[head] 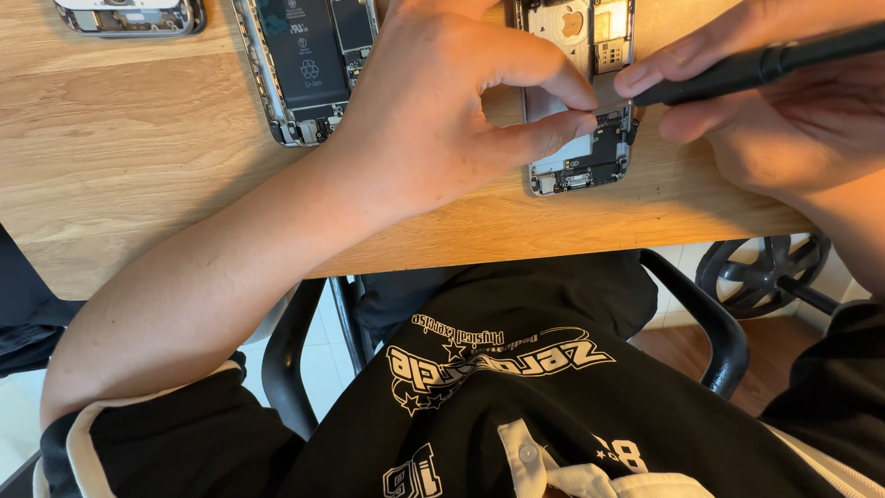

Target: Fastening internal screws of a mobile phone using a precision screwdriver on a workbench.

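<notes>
On the tabletop point(138, 138), near its front edge, lies an opened phone point(579, 111) with its silver frame and dark circuit boards showing. Both hands work over it. The left hand point(433, 120) reaches in from the left, its thumb and forefinger pinched together on a small part at the middle of the phone, just above the lower board; what exactly sits between the fingertips is too small to tell. The right hand point(784, 120) comes in from the right with its grip closed on a black tool point(765, 63), a slim rod held between thumb and fingers. The tool's tip points left and meets the phone right beside the left fingertips.

To the left of the left hand lies a second phone point(309, 69), also open, with a large black battery filling most of its frame. Farther left, at the top edge of the view, is part of a third phone point(129, 16) in silver.

Below the tabletop show the person's black shirt with white print, the black arms of a chair point(710, 323), and a wheeled chair base point(765, 272) on the floor to the right.
</notes>
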